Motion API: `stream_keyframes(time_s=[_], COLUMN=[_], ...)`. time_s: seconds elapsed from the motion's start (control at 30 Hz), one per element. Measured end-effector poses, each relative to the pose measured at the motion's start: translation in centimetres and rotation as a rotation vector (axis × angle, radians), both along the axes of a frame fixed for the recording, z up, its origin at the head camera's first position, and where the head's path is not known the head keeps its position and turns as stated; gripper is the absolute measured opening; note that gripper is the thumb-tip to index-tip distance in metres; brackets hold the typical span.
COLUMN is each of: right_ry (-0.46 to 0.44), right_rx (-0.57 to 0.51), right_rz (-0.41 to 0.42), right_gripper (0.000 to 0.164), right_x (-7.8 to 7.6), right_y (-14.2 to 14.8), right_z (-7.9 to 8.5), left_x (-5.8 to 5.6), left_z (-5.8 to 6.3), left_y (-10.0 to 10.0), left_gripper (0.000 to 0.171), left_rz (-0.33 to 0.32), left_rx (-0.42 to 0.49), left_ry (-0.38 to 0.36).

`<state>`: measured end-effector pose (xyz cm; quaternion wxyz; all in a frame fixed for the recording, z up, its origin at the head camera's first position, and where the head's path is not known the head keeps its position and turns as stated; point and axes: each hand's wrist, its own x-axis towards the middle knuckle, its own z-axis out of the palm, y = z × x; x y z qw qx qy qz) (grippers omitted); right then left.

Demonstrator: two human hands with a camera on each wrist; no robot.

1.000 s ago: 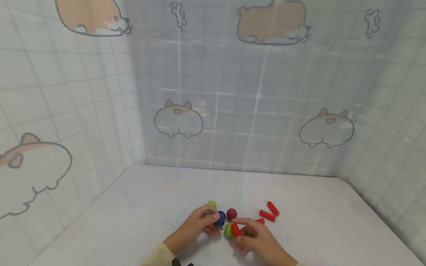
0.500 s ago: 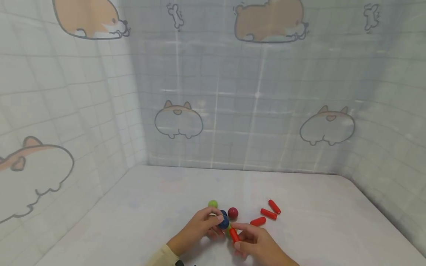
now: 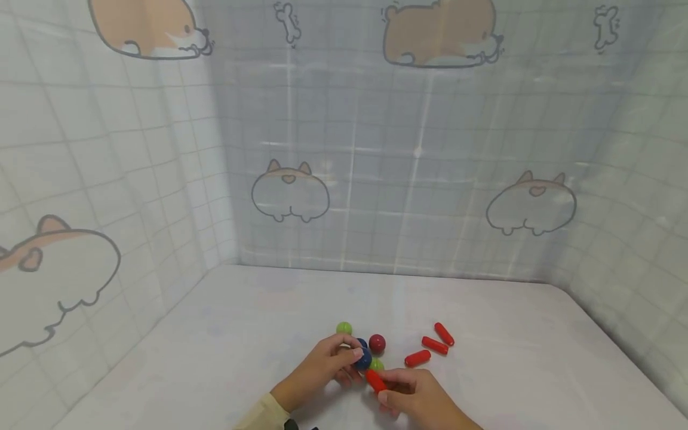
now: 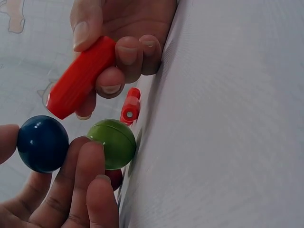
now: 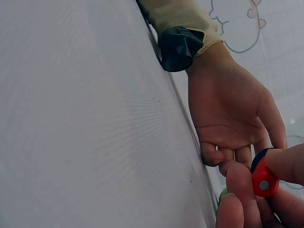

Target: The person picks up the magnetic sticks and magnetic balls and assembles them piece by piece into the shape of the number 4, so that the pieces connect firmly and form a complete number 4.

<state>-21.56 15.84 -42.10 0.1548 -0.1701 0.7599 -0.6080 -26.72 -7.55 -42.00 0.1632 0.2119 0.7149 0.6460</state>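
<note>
My left hand (image 3: 328,360) pinches a glossy dark blue ball (image 4: 42,144) between thumb and fingers. From the right, my right hand (image 3: 414,391) holds a short red rod (image 4: 80,78), its free end tilted toward that ball. In the left wrist view a narrow gap shows between rod and ball. The rod's near end carries a small round metal disc (image 5: 264,185). Just beyond the fingers lies a green ball (image 4: 112,145) with a seam around it. Behind the left fingertips a second blue ball (image 3: 362,342) is mostly hidden, with a dark red ball (image 3: 377,343) beside it.
Several more red rods (image 3: 418,358) lie on the white tabletop (image 3: 258,310), right of the balls. Another green ball (image 3: 344,328) sits past the left hand. Light gridded curtains (image 3: 365,239) with dog drawings enclose the table at the back and sides.
The left hand has shifted slightly right with the blue ball. The right hand has drawn a little toward me with its rod, uncovering more of the loose rod behind it.
</note>
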Motion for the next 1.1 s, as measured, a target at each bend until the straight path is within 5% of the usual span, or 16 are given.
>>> stream_keyframes(time_s=[1.1], right_ry=[-0.029], right_rx=[-0.063], right_rz=[-0.016], right_gripper=[0.042], right_x=[-0.33], right_y=[0.12], right_z=[-0.68], left_x=[-0.09], left_z=[-0.26], left_y=[-0.2], left_gripper=[0.033], left_rz=[-0.033], left_rx=[-0.01], left_ry=[0.031])
